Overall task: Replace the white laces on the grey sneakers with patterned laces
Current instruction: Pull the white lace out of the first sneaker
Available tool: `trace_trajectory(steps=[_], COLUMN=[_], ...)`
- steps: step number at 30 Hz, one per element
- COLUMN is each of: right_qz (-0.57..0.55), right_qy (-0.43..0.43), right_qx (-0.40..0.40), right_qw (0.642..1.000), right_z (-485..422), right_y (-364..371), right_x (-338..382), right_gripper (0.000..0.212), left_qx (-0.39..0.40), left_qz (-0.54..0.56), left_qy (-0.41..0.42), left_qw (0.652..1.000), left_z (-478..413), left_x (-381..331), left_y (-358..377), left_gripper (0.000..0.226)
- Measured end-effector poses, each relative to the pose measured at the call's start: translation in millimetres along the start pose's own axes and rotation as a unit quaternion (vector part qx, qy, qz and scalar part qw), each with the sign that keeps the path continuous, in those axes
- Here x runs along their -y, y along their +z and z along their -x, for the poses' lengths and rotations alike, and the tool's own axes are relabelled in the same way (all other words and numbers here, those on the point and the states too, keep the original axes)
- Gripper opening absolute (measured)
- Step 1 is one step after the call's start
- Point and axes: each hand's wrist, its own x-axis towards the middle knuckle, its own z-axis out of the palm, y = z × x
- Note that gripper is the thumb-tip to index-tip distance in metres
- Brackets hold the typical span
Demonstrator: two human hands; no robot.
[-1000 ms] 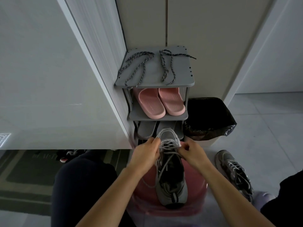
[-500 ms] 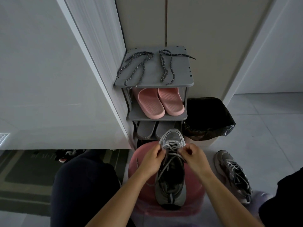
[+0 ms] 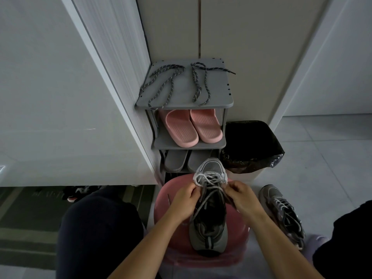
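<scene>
A grey sneaker (image 3: 209, 234) lies on a pink stool (image 3: 238, 224), toe pointing away from me. Its white lace (image 3: 211, 179) is loosened across the eyelets. My left hand (image 3: 184, 200) pinches the lace at the shoe's left side, and my right hand (image 3: 240, 195) pinches it on the right side. The second grey sneaker (image 3: 281, 212) stands on the floor to the right, still laced. Two patterned dark laces (image 3: 167, 83) (image 3: 201, 81) lie on the top of the grey shoe rack (image 3: 221, 93).
Pink slippers (image 3: 191, 127) fill the rack's middle shelf, grey slippers (image 3: 177, 161) the lower one. A bin with a black bag (image 3: 251, 146) stands right of the rack. A white door panel (image 3: 60, 97) is at left. My knees flank the stool.
Both hands have slid a little toward me along the shoe, still pinching the white lace. The sneaker and the stool show a bit more of the toe end.
</scene>
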Motion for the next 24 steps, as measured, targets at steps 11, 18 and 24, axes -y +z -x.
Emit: trace_trajectory(steps=[11,18,24], right_qz=[0.036,-0.120,-0.108], right_qy=[-0.013,-0.016,0.018], right_qx=[0.021,-0.067,0.043], right_qw=[0.999,0.990,0.993], right_z=[1,1,6], right_y=[0,-10,-4], right_x=[6,4,3], right_gripper=[0.015,0.020,0.015], left_qx=[0.005,-0.118,-0.011], left_qz=[0.034,-0.006,0.077], left_qy=[-0.026,-0.008,-0.049], left_qw=[0.999,0.993,0.996], left_z=[-2,-2,2], left_x=[-11,11,-3], left_y=[5,-16,0], left_gripper=[0.026,0.027,0.024])
